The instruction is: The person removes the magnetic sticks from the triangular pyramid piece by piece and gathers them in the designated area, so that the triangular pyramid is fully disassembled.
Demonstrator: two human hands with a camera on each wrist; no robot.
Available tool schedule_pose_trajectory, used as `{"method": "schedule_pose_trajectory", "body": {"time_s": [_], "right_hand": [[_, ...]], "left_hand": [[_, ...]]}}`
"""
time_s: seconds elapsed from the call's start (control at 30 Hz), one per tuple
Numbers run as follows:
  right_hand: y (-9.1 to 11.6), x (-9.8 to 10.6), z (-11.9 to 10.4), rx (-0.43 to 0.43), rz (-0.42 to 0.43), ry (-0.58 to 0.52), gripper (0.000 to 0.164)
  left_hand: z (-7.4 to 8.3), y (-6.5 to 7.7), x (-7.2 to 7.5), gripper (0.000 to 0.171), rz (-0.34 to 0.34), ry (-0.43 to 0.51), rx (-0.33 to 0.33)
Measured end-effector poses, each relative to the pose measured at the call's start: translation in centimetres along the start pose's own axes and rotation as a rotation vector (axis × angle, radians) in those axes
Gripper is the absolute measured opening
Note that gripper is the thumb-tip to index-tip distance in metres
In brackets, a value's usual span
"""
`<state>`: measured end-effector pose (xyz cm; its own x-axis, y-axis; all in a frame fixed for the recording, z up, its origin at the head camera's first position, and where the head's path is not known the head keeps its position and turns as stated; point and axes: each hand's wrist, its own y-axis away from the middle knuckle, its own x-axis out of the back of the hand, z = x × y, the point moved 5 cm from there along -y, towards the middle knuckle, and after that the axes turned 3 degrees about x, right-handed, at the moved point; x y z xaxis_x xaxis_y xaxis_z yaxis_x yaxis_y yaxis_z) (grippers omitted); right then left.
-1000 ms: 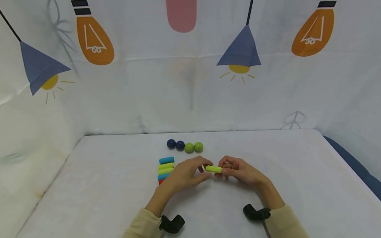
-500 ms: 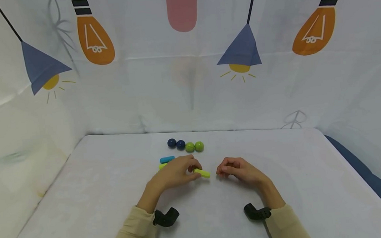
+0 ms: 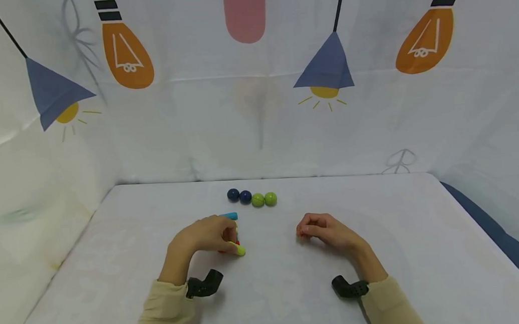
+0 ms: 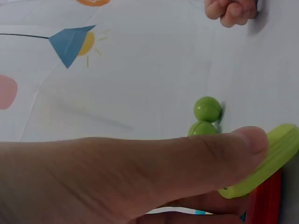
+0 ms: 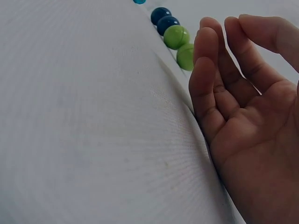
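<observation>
My left hand (image 3: 206, 235) pinches a short yellow-green stick (image 3: 240, 250) between thumb and fingers, at the near end of a row of coloured sticks. In the left wrist view the thumb presses along that stick, which overlaps a red stick (image 4: 266, 200). A blue stick (image 3: 231, 216) shows at the row's far end; most of the row is hidden behind the hand. Off to the right, my right hand (image 3: 325, 230) rests at the table with its fingers loosely bent, and the right wrist view shows nothing in it.
Beyond the sticks, two navy balls (image 3: 233, 195) and two green balls (image 3: 270, 199) form a line on the white table (image 3: 370, 199). A white cloth wall (image 3: 194, 126) with printed lamps rises behind the table's back edge.
The right hand has let go of the yellow-green stick. The left hand has carried it left and slightly nearer, turning it, to the near end of the row. The right hand has stayed in place.
</observation>
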<state>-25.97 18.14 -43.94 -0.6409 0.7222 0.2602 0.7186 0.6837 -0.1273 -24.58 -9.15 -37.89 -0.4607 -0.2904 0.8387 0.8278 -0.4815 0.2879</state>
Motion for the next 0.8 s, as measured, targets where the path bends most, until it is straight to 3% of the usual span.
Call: {"method": "schedule_pose_trajectory", "body": {"time_s": [0.17, 0.33, 0.6, 0.8], "right_hand": [[0.03, 0.05, 0.13, 0.014, -0.010, -0.019, 0.019], [0.20, 0.18, 0.40, 0.007, 0.002, -0.017, 0.019], [0.25, 0.39, 0.62, 0.000, 0.033, -0.010, 0.020], [0.19, 0.23, 0.60, -0.015, 0.046, -0.023, 0.020]], "left_hand": [[-0.41, 0.65, -0.16, 0.021, -0.055, -0.025, 0.122], [-0.64, 0.75, -0.44, 0.026, -0.088, -0.049, 0.201], [-0.69, 0.61, -0.42, 0.027, -0.112, -0.084, 0.265], [-0.71, 0.77, -0.50, 0.028, -0.101, -0.097, 0.270]]}}
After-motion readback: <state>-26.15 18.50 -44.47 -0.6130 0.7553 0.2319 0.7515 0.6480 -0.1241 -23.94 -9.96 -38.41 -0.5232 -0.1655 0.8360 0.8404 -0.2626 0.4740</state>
